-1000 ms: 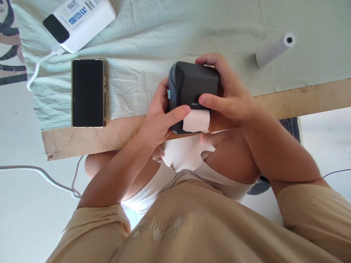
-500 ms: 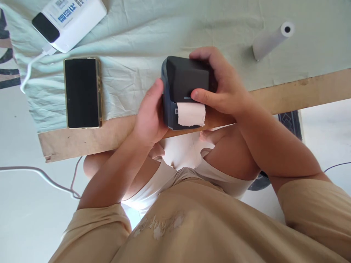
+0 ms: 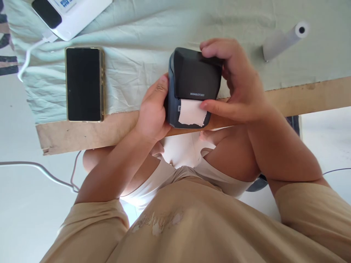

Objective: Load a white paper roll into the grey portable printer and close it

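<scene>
A black and dark-blue label printer (image 3: 196, 75) is held up over the table's near edge, with "NIIMBOT" lettered on its lid. From its front slot hangs a short white paper strip (image 3: 192, 112) with a torn lower edge. My left hand (image 3: 155, 107) is closed around the printer's left side, its fingers hidden underneath. My right hand (image 3: 238, 80) spans the right side: the fingertips bend over the lid's far right corner, and the thumb lies at the paper strip's upper right, just below the lid.
On the pale green cloth (image 3: 131, 44) lie a dark-screened phone (image 3: 83, 84) at left and a white device (image 3: 74, 22) with a cable at top left. A white paper roll (image 3: 283, 42) stands at upper right. The table's bare wooden edge (image 3: 90, 133) runs along the front.
My right thumb has slid off the lid's lettering down to the paper strip, and the right fingers have shifted along the lid's far edge. The printer sits slightly farther right in view.
</scene>
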### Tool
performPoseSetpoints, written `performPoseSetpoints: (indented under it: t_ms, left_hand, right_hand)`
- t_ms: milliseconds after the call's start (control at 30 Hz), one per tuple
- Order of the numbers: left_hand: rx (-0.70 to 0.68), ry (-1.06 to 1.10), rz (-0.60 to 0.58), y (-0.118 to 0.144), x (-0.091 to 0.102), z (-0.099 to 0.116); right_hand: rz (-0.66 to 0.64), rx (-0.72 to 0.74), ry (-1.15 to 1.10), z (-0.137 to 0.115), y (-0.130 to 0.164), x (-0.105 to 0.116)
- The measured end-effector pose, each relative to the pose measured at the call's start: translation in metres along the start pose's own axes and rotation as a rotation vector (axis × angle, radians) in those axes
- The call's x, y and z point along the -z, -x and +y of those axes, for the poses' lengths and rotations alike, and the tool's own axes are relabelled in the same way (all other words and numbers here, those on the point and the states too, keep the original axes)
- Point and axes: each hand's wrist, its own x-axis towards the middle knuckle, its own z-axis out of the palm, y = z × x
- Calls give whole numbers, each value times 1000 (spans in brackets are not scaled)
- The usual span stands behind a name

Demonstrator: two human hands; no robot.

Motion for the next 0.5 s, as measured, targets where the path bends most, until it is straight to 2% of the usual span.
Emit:
performPoseSetpoints:
  t_ms: [67, 133, 200, 333, 400, 500]
  left_hand:
    - [70, 18, -37, 1, -2, 3]
    - [139, 13, -97, 1, -3, 6]
    - [120, -19, -123, 2, -2, 8]
    - [28, -110, -97, 3, 1, 5]
    - [17, -131, -96, 3, 3, 4]
    - [27, -159, -117, 5, 2, 4]
  right_hand:
    - [78, 4, 91, -3, 0, 1]
    - [225, 12, 186, -7, 1, 1]
    - [388, -4, 220, -12, 0, -2]
    - [631, -163, 155, -20, -4, -5]
    - [677, -188, 124, -20, -6, -4]
    - [621, -164, 211, -18, -7, -2]
